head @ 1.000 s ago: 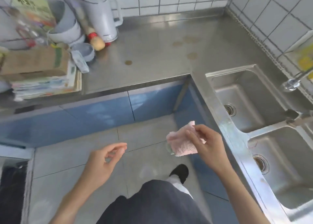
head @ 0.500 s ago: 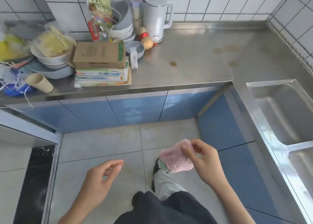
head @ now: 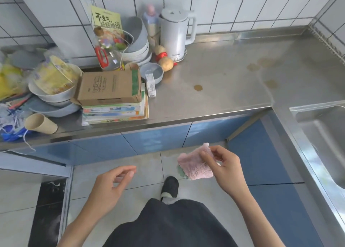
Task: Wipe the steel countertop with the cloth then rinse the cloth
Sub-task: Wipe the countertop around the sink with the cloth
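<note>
Pinching fuzzy pink cloth (head: 195, 165), right hand (head: 226, 169) fingers clamped, left hand (head: 110, 186) loosely curled, stained steel countertop (head: 224, 78)

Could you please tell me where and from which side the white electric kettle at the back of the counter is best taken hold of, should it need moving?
Probably by the loop handle of the white electric kettle, coming from the right. The handle juts out towards the bare steel countertop, while the stacked grey bowls crowd the kettle's left side. It stands upright, so wrap the fingers round and lift straight up.

kettle (head: 176, 35) behind on countertop (head: 233, 89) | box (head: 110, 87) on books (head: 115, 112), left | sink (head: 324, 134) right
</note>
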Demonstrator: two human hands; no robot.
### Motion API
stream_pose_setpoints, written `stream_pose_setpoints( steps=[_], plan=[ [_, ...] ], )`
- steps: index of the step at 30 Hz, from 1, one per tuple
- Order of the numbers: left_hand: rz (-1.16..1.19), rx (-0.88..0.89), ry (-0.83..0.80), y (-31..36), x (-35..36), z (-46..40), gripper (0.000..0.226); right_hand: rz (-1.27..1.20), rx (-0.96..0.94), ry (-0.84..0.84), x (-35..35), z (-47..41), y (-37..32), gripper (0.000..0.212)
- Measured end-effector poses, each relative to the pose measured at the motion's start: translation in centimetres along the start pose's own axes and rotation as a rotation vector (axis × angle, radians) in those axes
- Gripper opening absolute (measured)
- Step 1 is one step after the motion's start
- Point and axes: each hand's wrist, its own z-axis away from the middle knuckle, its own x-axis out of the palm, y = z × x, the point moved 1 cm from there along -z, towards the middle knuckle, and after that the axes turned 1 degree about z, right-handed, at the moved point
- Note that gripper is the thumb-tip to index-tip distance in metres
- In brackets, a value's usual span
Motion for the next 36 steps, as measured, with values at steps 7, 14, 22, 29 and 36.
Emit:
stream_pose_setpoints(
  steps=[7, 14, 22, 29, 36],
  plan=[
    [0.009, -0.006, -0.015, 2.1, -1.0, -8.3, 0.016, -0.017, 0.017, -0.01, -0.4, -8.6, -1.1, 0.011],
    [-0.004, 0.03, -0.111, 5.4, -1.5, -15.5, 0.017, -0.055, 0.08, 0.062, -0.7, -14.1, -1.5, 0.012],
    [-0.043, 0.193, -0.267, 9.1, -3.2, -25.3, 0.024, -0.02, 0.129, 0.161, -0.3, -18.9, -2.7, 0.009],
    [-0.064, 0.328, -0.435, 10.7, -4.0, -33.0, 0.023, 0.056, 0.116, 0.18, -1.3, -22.3, -4.3, 0.006],
    [-0.13, 0.476, -0.551, 16.1, -1.8, -38.6, 0.02, 0.235, 0.046, 0.088, -2.5, -27.0, -5.4, 0.011]
  ],
)
